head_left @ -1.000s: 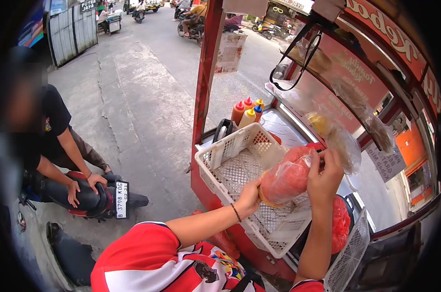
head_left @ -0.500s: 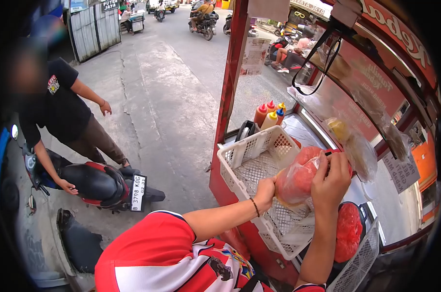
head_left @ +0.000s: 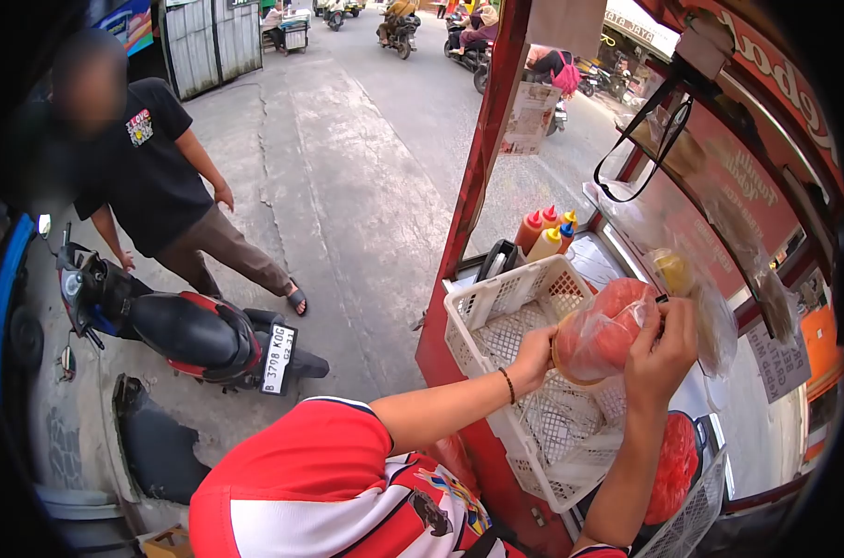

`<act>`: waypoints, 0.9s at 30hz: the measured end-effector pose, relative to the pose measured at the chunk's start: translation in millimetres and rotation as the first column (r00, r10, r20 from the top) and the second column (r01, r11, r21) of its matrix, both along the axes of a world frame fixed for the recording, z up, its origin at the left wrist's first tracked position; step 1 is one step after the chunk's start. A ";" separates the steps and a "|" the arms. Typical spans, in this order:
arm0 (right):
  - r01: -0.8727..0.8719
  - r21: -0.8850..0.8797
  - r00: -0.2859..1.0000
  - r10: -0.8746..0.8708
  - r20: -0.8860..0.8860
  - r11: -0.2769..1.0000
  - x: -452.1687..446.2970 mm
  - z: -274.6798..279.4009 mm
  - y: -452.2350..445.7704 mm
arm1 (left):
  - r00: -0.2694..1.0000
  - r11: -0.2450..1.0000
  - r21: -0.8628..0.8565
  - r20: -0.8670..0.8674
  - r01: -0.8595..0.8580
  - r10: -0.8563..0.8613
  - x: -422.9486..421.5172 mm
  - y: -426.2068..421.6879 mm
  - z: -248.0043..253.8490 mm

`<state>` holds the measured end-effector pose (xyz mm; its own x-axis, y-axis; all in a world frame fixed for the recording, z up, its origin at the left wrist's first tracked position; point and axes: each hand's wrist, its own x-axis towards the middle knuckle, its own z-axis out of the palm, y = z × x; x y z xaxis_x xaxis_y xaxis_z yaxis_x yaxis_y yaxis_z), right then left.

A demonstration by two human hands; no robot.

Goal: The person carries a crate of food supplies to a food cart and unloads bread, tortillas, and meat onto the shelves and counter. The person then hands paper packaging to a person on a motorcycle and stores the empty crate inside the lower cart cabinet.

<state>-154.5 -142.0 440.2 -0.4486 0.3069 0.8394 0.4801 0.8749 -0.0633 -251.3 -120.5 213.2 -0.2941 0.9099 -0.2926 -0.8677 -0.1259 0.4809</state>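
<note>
Between my two hands is a clear plastic bag [head_left: 603, 325] packed with red, rounded pieces that look like buns, tan at the lower edge. My left hand [head_left: 535, 358] grips the bag's left lower side, fingers partly hidden behind it. At the bag's upper right, the fingers of my right hand [head_left: 662, 349] pinch the plastic near a small black bit. The bag hangs over a white plastic crate [head_left: 482, 325] with lattice walls, which stands on the cart. Below my right forearm lies a red plastic bag [head_left: 673, 465].
Sauce bottles [head_left: 548, 232] stand behind the crate. A black strap [head_left: 645, 149] and clear plastic bags [head_left: 706, 316] hang by the cart's window. To the left, a person in a black shirt [head_left: 152, 158] stands beside a parked motorcycle [head_left: 199, 335]. Motorcycles pass on the road.
The view has shifted, so the cart sits farther right. The person by the motorcycle has shifted stance, with a sandalled foot now showing. Both my hands still hold the bag, which is turned slightly.
</note>
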 end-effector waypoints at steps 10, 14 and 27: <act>-0.055 -0.127 0.998 0.051 -0.030 0.990 4.7 -18.8 15.5 | 0.956 0.999 -0.035 -0.294 -0.031 0.019 -8.5 -14.2 -42.3; -0.070 -0.173 0.998 0.069 -0.015 0.982 3.3 -22.2 9.1 | 0.900 0.990 -0.129 -0.435 -0.051 -0.010 -6.6 -5.5 -51.8; -0.171 -0.087 0.982 0.177 0.066 0.981 1.6 -28.7 -9.0 | 0.963 0.980 -0.198 -0.264 0.002 -0.056 6.5 -14.3 -30.5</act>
